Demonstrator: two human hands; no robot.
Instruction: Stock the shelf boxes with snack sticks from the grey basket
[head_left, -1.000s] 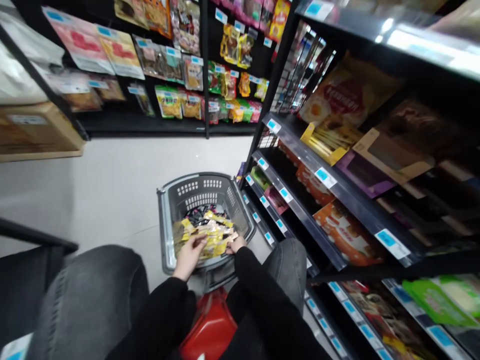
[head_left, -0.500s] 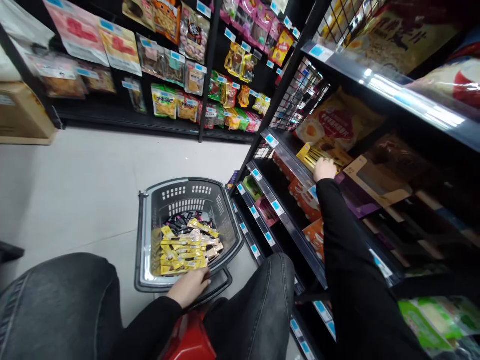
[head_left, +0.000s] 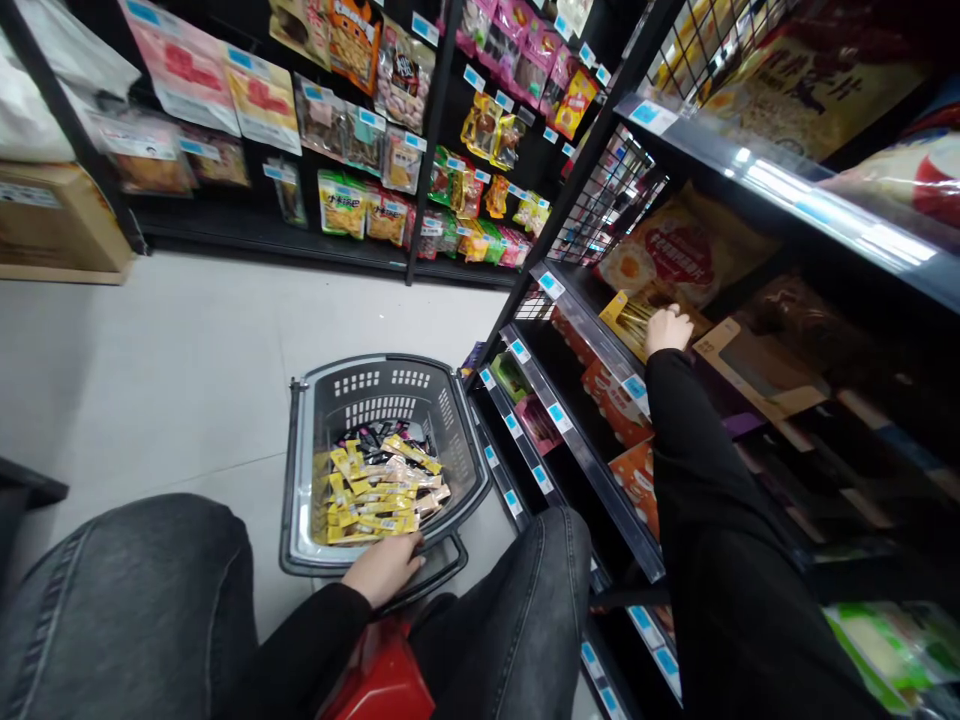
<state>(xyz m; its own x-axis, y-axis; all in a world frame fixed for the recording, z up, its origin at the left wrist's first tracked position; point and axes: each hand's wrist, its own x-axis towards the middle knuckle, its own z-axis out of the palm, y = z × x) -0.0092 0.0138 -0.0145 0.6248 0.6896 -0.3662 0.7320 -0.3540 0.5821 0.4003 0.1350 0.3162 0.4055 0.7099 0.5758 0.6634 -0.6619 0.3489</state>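
Reaching over an open-topped yellow box [head_left: 616, 309] on a dark metal shelf [head_left: 589, 326], the right hand [head_left: 670, 330] has bent fingers; whether they clamp anything cannot be told. The left hand [head_left: 384, 570] rests at the near rim of a grey perforated plastic basket [head_left: 386, 391], fingers curled, their grip unclear. Slim yellow packets [head_left: 379, 500] lie heaped inside it, beside black ones.

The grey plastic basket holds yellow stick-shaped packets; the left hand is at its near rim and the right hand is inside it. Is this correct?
No: the head view shows the right hand at the yellow open cardboard box on the dark shelf, not inside the grey plastic basket.
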